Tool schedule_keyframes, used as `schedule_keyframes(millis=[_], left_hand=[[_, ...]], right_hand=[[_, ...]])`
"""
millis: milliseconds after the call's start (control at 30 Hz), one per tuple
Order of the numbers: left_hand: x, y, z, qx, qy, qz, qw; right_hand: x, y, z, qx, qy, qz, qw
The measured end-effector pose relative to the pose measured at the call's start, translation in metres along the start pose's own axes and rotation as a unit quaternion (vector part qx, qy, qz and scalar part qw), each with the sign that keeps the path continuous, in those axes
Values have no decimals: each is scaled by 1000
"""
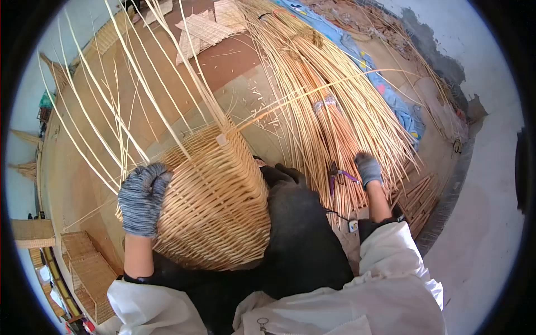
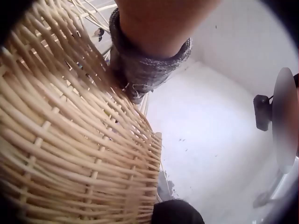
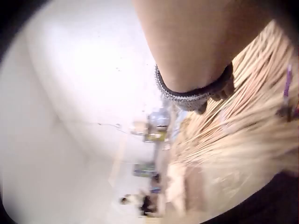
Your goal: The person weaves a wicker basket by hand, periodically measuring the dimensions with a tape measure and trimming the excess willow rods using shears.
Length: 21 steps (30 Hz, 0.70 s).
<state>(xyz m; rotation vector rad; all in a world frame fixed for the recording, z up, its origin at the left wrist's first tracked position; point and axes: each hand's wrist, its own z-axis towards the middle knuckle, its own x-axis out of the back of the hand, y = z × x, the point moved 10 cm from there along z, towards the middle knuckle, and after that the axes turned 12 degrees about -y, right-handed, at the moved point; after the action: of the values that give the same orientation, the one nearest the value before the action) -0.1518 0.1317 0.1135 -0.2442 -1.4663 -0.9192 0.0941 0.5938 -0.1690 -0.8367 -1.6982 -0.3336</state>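
Observation:
A partly woven wicker basket (image 1: pixel 218 206) lies tilted across the person's lap, long upright stakes fanning out from its far side. The gloved left hand (image 1: pixel 143 200) grips the basket's left edge, its fingers curled over the rim; the left wrist view shows the glove (image 2: pixel 145 70) against the weave (image 2: pixel 70 126). At the right, the gloved right hand (image 1: pixel 368 169) is over the butt ends of a large bundle of loose rods (image 1: pixel 335 111); whether its fingers hold a rod is hidden. In the right wrist view the glove (image 3: pixel 194 98) shows only at its cuff, above the rods (image 3: pixel 243 107).
Purple-handled pliers (image 1: pixel 338 177) lie on the rods, left of the right hand. A blue cloth (image 1: pixel 357 53) runs under the bundle's far side. Woven panels (image 1: pixel 206 29) lie at the back, wicker pieces (image 1: pixel 86 268) at the left. One long rod (image 1: pixel 324 85) stretches rightward from the basket's corner.

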Motion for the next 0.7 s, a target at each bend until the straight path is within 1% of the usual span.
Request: schedule_keyframes(millis=[33, 67, 100, 133, 167, 200, 233, 267, 300, 333, 367, 400, 433, 467, 533, 567, 600, 633, 667, 700], left_hand=[[-3, 6, 6, -21, -24, 32, 999], [7, 3, -2, -43, -16, 46, 998], [7, 10, -1, -61, -8, 68, 996], [9, 13, -1, -73, 0, 97, 993], [5, 8, -2, -83, 1, 123, 989], [8, 10, 0, -64, 10, 132, 989], [8, 9, 2, -51, 9, 161, 986], [9, 10, 4, -35, 9, 166, 986], [8, 10, 8, -25, 7, 164, 986], [7, 11, 11, -27, 2, 176, 984], [5, 12, 12, -31, 0, 184, 982], [2, 13, 12, -37, -3, 189, 981], [3, 14, 10, -42, 21, 198, 979], [4, 14, 5, -46, 45, 207, 976], [14, 17, -10, -68, 108, 197, 972], [18, 5, -16, -31, 110, 128, 985], [20, -7, -25, 4, 111, 58, 992], [21, -18, -33, 37, 113, -12, 993], [9, 1, -34, -7, 75, 90, 993], [-4, 20, -38, -57, 47, 188, 979]], right_hand=[[-43, 19, 2, -38, -27, 30, 998], [-84, 36, 1, -77, -53, 58, 994], [-87, 33, -17, -136, -28, 63, 988], [-101, 28, -20, -197, -136, 139, 961], [-139, 36, -4, -140, -163, 141, 966], [-178, 45, 10, -83, -189, 145, 968], [-173, 45, 10, -138, -190, 92, 968], [-162, 50, 1, -228, -195, 26, 953], [-148, 52, -10, -316, -208, -36, 925], [-152, 37, -3, -221, -262, -84, 936], [-174, 53, 4, -207, -255, -76, 942], [-208, 83, 13, -195, -247, -71, 946], [-198, 73, 11, -184, -238, -66, 951], [-191, 58, 4, -111, -272, -79, 953], [-161, 59, -16, -118, -193, -71, 971], [-146, 64, -28, -121, -154, -68, 978], [-147, 81, -44, -162, -181, 43, 969], [-134, 92, -62, -180, -151, 169, 957], [-108, 82, -84, -176, -99, 372, 906], [-76, 59, -105, -143, -56, 520, 840]])
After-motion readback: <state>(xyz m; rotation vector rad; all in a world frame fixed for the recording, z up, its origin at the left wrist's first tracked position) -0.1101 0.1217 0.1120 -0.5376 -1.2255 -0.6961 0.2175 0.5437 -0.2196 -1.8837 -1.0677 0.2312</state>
